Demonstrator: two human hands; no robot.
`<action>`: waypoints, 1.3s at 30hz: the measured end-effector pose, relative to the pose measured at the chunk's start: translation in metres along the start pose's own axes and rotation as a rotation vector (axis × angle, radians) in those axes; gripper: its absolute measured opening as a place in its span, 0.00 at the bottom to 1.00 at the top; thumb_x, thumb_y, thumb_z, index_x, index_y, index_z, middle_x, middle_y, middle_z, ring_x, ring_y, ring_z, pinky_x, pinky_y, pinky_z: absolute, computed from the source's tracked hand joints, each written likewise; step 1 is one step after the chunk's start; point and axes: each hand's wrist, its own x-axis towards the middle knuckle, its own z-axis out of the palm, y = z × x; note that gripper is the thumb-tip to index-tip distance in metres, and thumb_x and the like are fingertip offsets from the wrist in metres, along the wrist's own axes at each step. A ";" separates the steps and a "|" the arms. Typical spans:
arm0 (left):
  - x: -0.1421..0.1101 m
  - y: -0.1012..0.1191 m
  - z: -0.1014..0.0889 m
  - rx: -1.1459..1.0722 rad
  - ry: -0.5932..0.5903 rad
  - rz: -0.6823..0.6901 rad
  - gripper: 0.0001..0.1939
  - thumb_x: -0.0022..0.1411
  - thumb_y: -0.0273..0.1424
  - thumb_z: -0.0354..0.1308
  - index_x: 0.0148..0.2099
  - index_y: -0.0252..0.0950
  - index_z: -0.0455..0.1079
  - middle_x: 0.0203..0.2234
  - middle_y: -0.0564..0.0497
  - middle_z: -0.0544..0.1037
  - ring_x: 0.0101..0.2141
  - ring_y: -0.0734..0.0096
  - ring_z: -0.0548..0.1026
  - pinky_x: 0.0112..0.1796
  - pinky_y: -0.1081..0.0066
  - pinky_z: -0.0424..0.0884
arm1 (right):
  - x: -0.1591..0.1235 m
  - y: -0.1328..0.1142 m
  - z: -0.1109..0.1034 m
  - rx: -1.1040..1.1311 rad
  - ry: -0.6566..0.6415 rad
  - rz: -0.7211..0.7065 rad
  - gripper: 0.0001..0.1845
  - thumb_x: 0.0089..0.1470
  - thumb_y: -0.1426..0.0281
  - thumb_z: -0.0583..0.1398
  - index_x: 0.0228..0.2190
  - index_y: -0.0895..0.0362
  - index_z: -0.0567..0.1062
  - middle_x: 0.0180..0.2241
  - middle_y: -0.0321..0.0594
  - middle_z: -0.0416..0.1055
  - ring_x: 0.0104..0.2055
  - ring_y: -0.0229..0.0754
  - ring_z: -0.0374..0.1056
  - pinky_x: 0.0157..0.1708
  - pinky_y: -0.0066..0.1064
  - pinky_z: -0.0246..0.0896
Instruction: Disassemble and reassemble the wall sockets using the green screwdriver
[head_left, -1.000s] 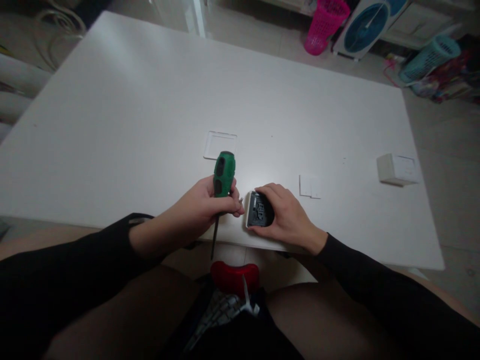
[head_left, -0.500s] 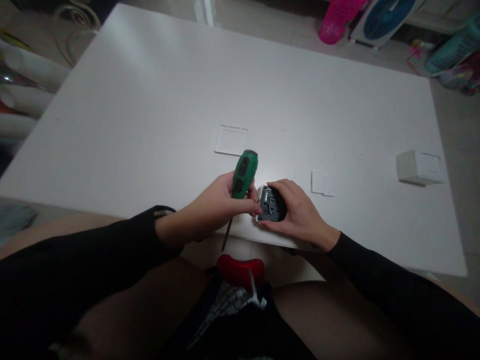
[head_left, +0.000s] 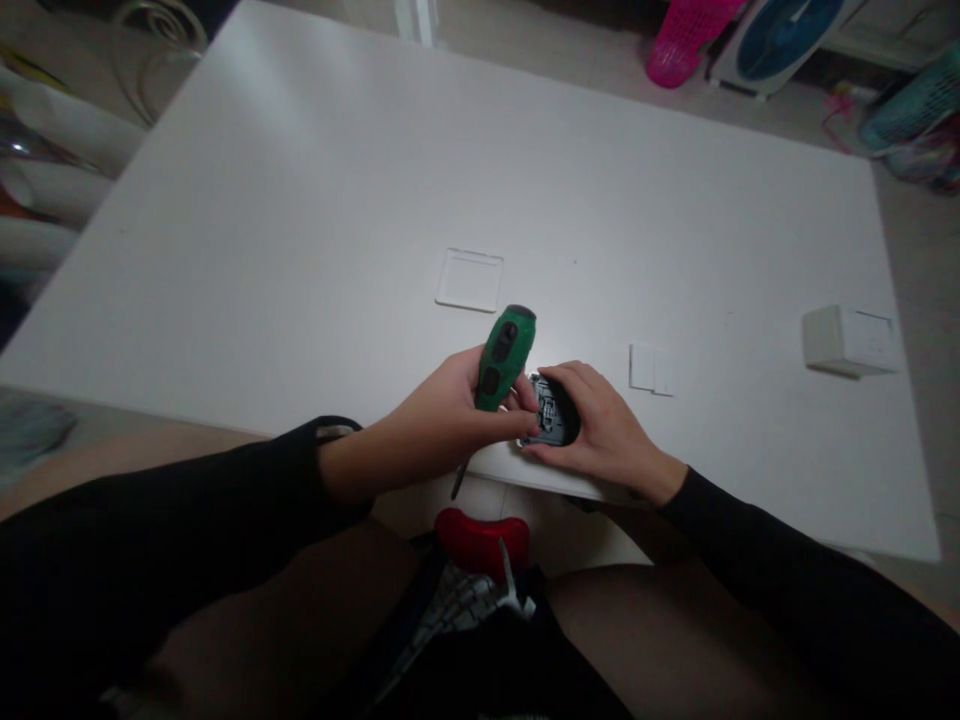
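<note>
The dark grey plastic switch module with a white rim lies at the near edge of the white table, inner side up, and my right hand is curled over it from the right, fingers on its far edge and thumb at its near edge, closed firmly around it. My left hand is wrapped tight around the green-handled screwdriver with black grip insets. The handle tilts up and to the right above my knuckles, while the thin dark shaft runs down and to the left, past the table edge. My left fingertips reach across to the left side of the module and touch it; what they pinch there is too small to tell.

Just beyond the screwdriver handle, a flat square white cover frame lies on the tabletop. To the right of my right hand, near but apart, sit two small white rectangular rocker plates, side by side. Well off towards the right edge stands a white box-shaped housing. Below the table edge, between my knees, a red rounded object shows.
</note>
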 end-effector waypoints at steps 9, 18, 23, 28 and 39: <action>0.003 -0.009 0.000 0.006 -0.051 -0.016 0.12 0.51 0.27 0.72 0.34 0.35 0.71 0.27 0.53 0.78 0.30 0.69 0.76 0.34 0.68 0.71 | -0.003 -0.004 -0.001 -0.049 -0.012 -0.088 0.42 0.54 0.51 0.71 0.62 0.50 0.64 0.55 0.52 0.73 0.54 0.61 0.70 0.52 0.54 0.67; 0.007 -0.013 -0.001 0.128 -0.031 0.030 0.11 0.52 0.28 0.70 0.34 0.34 0.71 0.27 0.53 0.79 0.30 0.71 0.76 0.34 0.69 0.71 | -0.003 -0.001 0.002 -0.047 0.042 -0.100 0.42 0.52 0.53 0.72 0.62 0.53 0.65 0.53 0.53 0.73 0.53 0.60 0.71 0.51 0.53 0.68; 0.010 -0.019 -0.002 0.156 -0.042 0.027 0.10 0.53 0.26 0.69 0.35 0.34 0.71 0.28 0.53 0.80 0.31 0.69 0.79 0.36 0.68 0.73 | -0.003 0.000 0.004 -0.055 0.067 -0.128 0.42 0.51 0.54 0.73 0.61 0.54 0.66 0.52 0.55 0.74 0.52 0.61 0.72 0.49 0.53 0.69; 0.010 -0.024 -0.001 0.115 -0.049 0.011 0.10 0.52 0.25 0.69 0.34 0.34 0.71 0.26 0.53 0.80 0.29 0.70 0.78 0.33 0.69 0.73 | -0.003 0.001 0.005 -0.054 0.072 -0.126 0.41 0.52 0.53 0.72 0.60 0.53 0.66 0.52 0.54 0.74 0.51 0.60 0.72 0.48 0.52 0.69; 0.014 -0.027 -0.001 0.127 -0.033 -0.047 0.08 0.51 0.21 0.68 0.30 0.34 0.72 0.23 0.53 0.80 0.27 0.70 0.78 0.33 0.70 0.73 | -0.002 0.002 0.006 -0.050 0.063 -0.119 0.41 0.51 0.51 0.73 0.59 0.55 0.67 0.51 0.54 0.74 0.50 0.60 0.72 0.48 0.52 0.69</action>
